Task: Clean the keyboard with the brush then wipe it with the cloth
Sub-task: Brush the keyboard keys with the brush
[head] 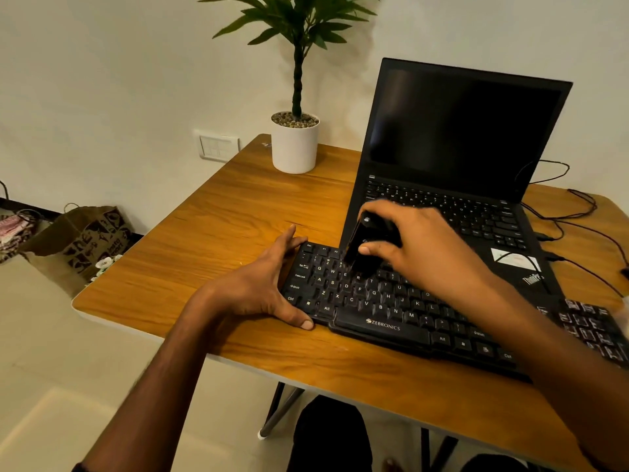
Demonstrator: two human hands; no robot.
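Note:
A black Zebronics keyboard [384, 311] lies across the wooden table [218, 212] in front of the laptop. My right hand [422, 247] grips a black brush [364, 247] and holds it down on the upper left rows of keys, near the number and Q-W-E-R keys. The brush is blurred. My left hand [265, 284] lies at the keyboard's left end, fingers straight along its edge and thumb against the front corner. No cloth is in view.
An open black laptop [459, 158] stands right behind the keyboard. A white potted plant [295, 144] sits at the table's back edge. Black cables [578, 212] trail at the right. A paper bag [81, 243] stands on the floor to the left.

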